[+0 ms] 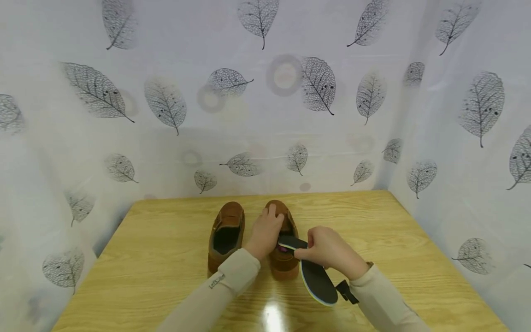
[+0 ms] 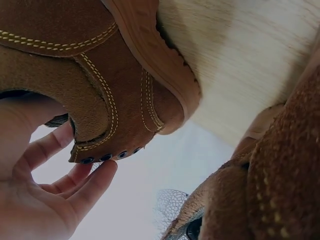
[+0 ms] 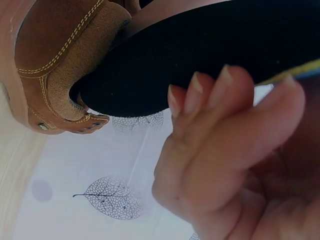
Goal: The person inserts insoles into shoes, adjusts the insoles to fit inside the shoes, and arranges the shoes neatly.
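Observation:
My left hand grips the right-hand brown shoe at the front of its opening. In the left wrist view, the fingertips touch the upper beside a row of dark eyelets, and the thumb side reaches into the opening. My right hand pinches a black insole with a pale blue and yellow edge. One end of the insole points into that shoe's opening, and the other slants out towards me. In the right wrist view, several fingertips press along the edge of the insole.
A matching brown shoe stands to the left, toe facing away. Both shoes are on a wooden table. A white curtain with leaf prints hangs behind the table and along its sides. A black strap hangs at my right wrist.

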Available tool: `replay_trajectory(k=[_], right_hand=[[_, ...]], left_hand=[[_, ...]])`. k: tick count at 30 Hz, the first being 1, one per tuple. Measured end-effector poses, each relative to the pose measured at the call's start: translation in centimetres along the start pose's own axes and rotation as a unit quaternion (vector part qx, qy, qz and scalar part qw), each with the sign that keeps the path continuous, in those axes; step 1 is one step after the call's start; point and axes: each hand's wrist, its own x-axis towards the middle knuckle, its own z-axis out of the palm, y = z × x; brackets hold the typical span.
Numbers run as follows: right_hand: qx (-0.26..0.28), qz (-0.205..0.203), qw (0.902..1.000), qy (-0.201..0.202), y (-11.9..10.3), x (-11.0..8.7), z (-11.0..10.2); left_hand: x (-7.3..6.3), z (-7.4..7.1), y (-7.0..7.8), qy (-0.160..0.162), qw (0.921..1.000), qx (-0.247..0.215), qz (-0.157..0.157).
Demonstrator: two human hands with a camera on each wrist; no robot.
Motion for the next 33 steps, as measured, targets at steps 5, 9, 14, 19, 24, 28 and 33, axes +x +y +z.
replay_trajectory(k=[5,9,14,19,24,28,33], right_hand=[[-0.009,0.004,0.9999,0.002,-0.1,0.4,0.1],[-0.017,0.004,0.9998,0.009,-0.1,0.7,0.2],[-0.019,0.001,0.9997,0.016,-0.1,1.1,0.4],[-0.012,-0.007,0.9998,0.011,-0.2,1.6,0.7],[-0.012,-0.012,0.9998,0.004,-0.5,2.2,1.1],[-0.015,-0.009,0.9998,0.011,-0.6,2.7,1.5],[-0.005,-0.002,0.9998,0.017,-0.6,3.5,1.9]], left_hand=[[-0.2,-0.1,-0.2,0.011,0.9995,-0.029,-0.003],[-0.5,-0.1,-0.5,0.051,0.9967,-0.063,0.0],[-0.6,-0.1,-0.8,0.077,0.9937,-0.081,0.007],[-0.6,-0.2,-0.9,0.075,0.9922,-0.099,0.002],[-0.5,-0.3,-1.1,0.087,0.9898,-0.113,0.0],[-0.4,-0.3,-1.2,0.092,0.988,-0.124,0.002],[-0.4,-0.3,-1.3,0.077,0.9886,-0.13,-0.004]])
